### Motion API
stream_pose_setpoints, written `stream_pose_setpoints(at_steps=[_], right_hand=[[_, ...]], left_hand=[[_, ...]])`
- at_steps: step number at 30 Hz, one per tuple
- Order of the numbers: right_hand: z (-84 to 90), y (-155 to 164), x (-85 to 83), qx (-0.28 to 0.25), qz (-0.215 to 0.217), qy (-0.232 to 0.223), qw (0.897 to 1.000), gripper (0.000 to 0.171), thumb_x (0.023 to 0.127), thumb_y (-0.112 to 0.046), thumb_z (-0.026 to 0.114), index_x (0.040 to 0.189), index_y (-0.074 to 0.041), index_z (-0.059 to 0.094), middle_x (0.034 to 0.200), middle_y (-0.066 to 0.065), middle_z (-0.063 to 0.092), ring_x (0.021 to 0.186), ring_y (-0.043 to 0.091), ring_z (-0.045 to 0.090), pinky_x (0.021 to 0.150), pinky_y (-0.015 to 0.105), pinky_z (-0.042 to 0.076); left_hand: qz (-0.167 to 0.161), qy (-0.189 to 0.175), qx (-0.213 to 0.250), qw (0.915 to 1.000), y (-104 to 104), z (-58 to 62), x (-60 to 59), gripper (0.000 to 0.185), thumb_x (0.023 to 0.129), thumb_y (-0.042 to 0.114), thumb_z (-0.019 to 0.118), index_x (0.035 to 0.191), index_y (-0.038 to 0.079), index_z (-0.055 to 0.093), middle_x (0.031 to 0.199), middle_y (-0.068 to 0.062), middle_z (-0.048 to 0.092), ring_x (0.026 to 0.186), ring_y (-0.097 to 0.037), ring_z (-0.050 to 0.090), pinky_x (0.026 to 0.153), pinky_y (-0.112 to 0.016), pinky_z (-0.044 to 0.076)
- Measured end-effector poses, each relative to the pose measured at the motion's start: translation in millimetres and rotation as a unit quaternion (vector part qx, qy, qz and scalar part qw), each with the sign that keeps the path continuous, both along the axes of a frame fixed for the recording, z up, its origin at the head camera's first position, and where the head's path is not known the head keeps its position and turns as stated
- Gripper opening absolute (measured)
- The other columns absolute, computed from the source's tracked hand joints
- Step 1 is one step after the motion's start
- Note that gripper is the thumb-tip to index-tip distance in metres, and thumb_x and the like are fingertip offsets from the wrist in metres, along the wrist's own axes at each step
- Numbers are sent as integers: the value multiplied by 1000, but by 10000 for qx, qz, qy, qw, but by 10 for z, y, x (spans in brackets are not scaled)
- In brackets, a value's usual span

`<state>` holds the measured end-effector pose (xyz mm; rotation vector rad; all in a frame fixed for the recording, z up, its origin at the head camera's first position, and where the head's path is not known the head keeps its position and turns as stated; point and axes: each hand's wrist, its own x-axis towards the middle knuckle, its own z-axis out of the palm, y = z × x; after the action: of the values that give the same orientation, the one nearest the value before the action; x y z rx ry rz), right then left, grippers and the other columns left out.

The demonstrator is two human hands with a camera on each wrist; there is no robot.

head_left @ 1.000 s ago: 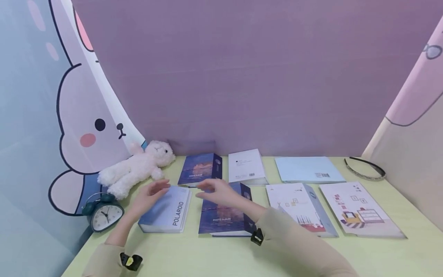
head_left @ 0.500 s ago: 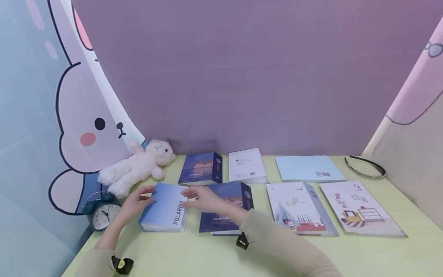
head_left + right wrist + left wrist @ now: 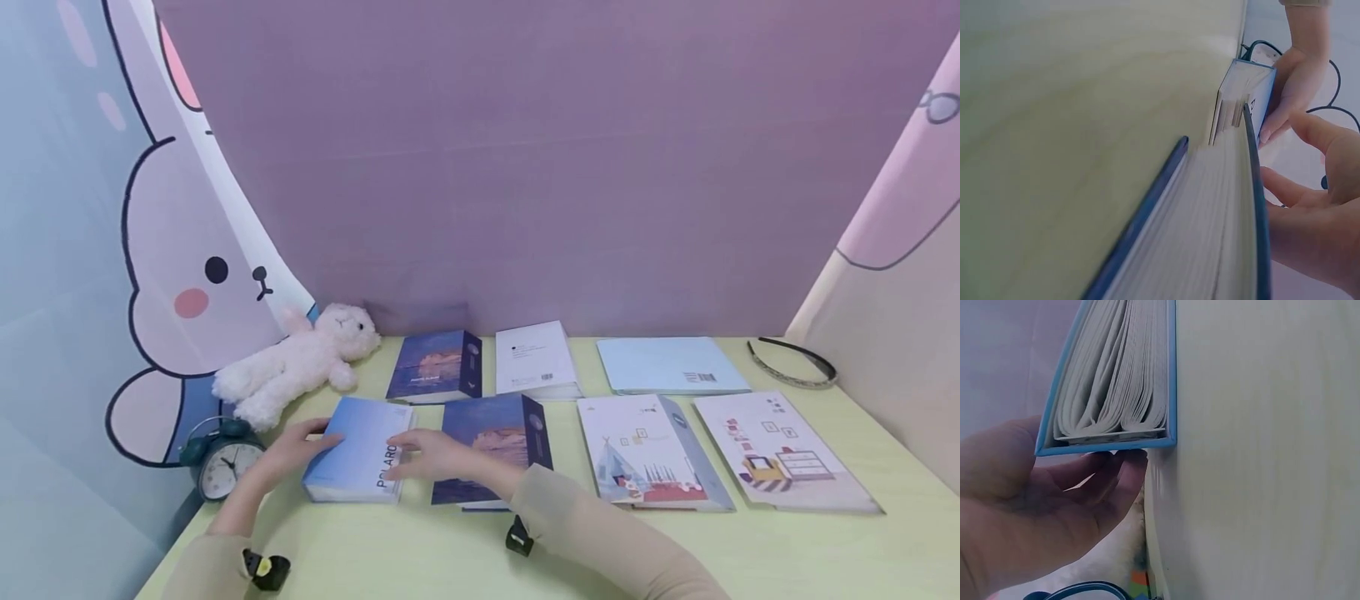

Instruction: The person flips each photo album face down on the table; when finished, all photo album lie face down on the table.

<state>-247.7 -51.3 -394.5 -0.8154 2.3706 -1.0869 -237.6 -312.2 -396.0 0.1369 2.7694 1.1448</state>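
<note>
A light-blue album [image 3: 356,454] with POLAROID on its spine lies flat at the front left of the green table [image 3: 450,558]. My left hand [image 3: 288,450] grips its left, page-side edge. In the left wrist view the thumb lies on the cover and the fingers [image 3: 1116,481] curl at the edge of the album [image 3: 1116,375]. My right hand [image 3: 427,457] rests with fairly straight fingers against the spine side, partly over the lettering. It lies across a dark-blue album [image 3: 491,442] beside it, whose pages [image 3: 1210,237] fill the right wrist view.
A white plush lamb [image 3: 300,362] and a teal alarm clock [image 3: 221,462] sit to the left. Behind stand another dark album [image 3: 435,365], a white book [image 3: 534,358] and a pale-blue book [image 3: 667,365]. Two illustrated albums [image 3: 645,450] lie right, with a black headband [image 3: 795,362] beyond.
Both hands have come down from above the albums onto the Polaroid album, the left to its left edge and the right to its spine. The album has shifted slightly.
</note>
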Motion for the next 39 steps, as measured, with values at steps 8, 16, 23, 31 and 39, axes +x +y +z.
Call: stream_pose_setpoints(at_steps=[8, 16, 23, 31, 39], right_hand=[[-10, -21, 22, 225, 225, -63, 9995, 57, 89, -35, 63, 137, -7, 49, 150, -3, 36, 138, 21, 33, 111, 34, 32], [-4, -9, 0, 134, 376, -329, 9987, 58, 93, -38, 56, 140, -7, 42, 154, -3, 26, 141, 21, 27, 114, 34, 27], [11, -1, -10, 55, 321, -268, 9991, 52, 94, -35, 55, 140, -13, 45, 154, -3, 27, 140, 23, 28, 114, 37, 26], [2, 7, -15, -424, 266, -757, 9959, 57, 93, -27, 58, 146, -23, 35, 151, -3, 33, 136, 24, 37, 111, 37, 33], [14, -69, 20, -1408, 276, -816, 9863, 57, 95, -26, 55, 147, -18, 32, 151, 0, 34, 137, 19, 36, 110, 31, 34]], left_hand=[[80, -362, -3, 9993, 2, -5, 8, 67, 99, 37, 46, 140, -13, 29, 140, -34, 36, 130, -49, 33, 103, -57, 36], [87, -664, 572, 9961, 33, 92, 18, 67, 101, 38, 39, 146, -6, 17, 148, -32, 21, 134, -48, 24, 104, -55, 36], [194, -581, 675, 9958, 80, 194, -24, 72, 99, 49, 37, 150, 5, 12, 152, -28, 16, 137, -47, 20, 108, -57, 29], [541, -371, 486, 9967, 156, 304, 13, 78, 95, 55, 42, 149, 4, 19, 142, -34, 33, 122, -46, 45, 89, -48, 49], [1023, 665, -93, 9925, 265, 438, 50, 72, 94, 49, 49, 142, -2, 34, 128, -33, 49, 108, -43, 56, 83, -48, 51]])
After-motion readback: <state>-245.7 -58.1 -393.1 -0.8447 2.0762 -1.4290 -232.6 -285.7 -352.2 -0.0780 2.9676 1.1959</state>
